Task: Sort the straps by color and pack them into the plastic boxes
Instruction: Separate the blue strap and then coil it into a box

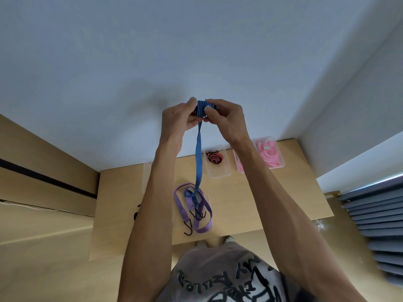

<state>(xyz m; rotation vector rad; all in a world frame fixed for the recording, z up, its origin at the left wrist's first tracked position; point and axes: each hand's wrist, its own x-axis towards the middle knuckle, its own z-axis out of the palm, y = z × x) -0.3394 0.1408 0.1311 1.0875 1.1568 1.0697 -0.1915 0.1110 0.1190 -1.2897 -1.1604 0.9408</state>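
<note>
Both hands are raised high above the wooden table (272, 197). My left hand (180, 117) and my right hand (224, 118) grip a rolled-up part of a blue striped strap (198, 158). The rest of that strap hangs straight down, and its lower end with a black hook lies on the table. A purple strap (204, 227) with black hooks lies looped on the table beneath it. A clear plastic box (218, 173) holds a coiled red and black strap (214, 159). Two more clear boxes (280, 163) at the back right hold pink straps (269, 155).
A white wall stands right behind the table. A grey curtain (377, 225) hangs at the right. Wooden panelling and floor lie to the left. A small black object (136, 214) shows at my left forearm, mostly hidden. Another clear box edge (146, 171) shows left of that arm.
</note>
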